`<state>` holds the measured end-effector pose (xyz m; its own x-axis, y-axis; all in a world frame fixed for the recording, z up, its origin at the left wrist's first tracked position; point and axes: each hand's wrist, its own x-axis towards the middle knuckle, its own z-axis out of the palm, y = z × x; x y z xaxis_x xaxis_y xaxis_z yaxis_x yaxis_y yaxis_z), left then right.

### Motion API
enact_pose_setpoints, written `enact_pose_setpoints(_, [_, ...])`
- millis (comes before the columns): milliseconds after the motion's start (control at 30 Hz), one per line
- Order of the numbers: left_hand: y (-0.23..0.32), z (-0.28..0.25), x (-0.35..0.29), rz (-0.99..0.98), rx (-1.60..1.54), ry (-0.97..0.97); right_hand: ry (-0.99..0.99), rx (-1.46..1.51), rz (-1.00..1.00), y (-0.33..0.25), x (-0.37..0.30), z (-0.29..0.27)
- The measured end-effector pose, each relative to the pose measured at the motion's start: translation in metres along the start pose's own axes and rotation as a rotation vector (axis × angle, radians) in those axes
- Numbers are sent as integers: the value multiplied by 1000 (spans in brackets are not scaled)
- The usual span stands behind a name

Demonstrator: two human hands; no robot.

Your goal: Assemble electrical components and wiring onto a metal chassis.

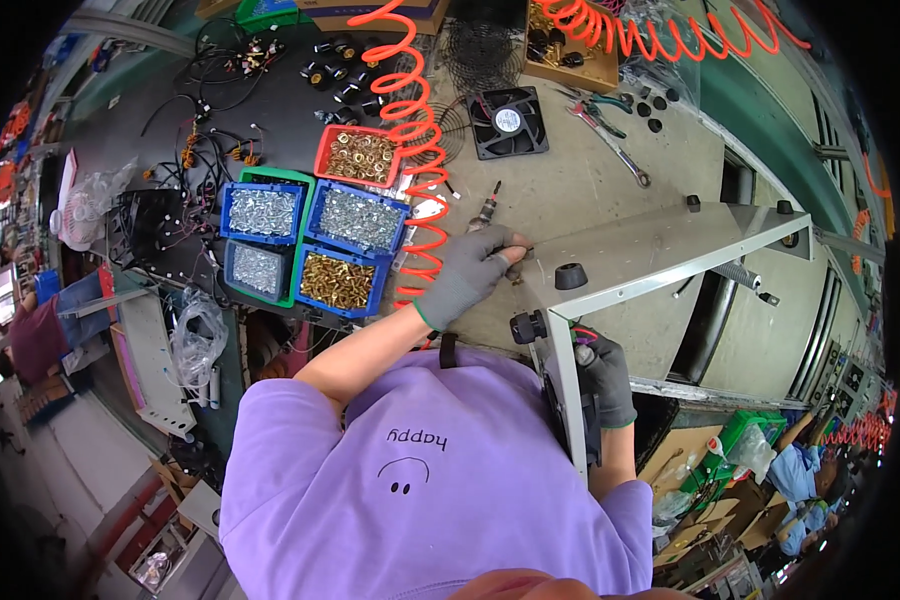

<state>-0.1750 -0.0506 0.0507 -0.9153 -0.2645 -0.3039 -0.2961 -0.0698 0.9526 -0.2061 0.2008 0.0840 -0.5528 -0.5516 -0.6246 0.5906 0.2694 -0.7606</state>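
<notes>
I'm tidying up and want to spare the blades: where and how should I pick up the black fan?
Probably from above, by the left and right outer edges of the black fan. It lies flat on the bench, and its square frame offers straight, opposite sides to hold, clear of the blades.

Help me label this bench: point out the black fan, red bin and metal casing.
Black fan (508, 121), head view: centre hub.
Red bin (355, 182), head view: rim nearest the person.
Metal casing (655, 243), head view: broad upper panel.
</notes>
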Motion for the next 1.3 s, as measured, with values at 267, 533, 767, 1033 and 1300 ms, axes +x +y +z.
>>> enact_pose_setpoints(267, [5,7,-1,37,30,8,-7,-11,-7,2,1,0])
enact_pose_setpoints(533, [6,8,-3,5,-4,-15,-4,22,-2,-3,-2,2])
enact_pose_setpoints(767, [8,6,-4,106,149,-32,-13,35,-3,1,-1,0])
enact_pose_setpoints(1033, [18,-3,5,-155,-6,-192,-1,51,15,-1,-2,0])
enact_pose_setpoints(1300, [12,-5,14,-15,-54,-281,-3,77,7,2,0,0])
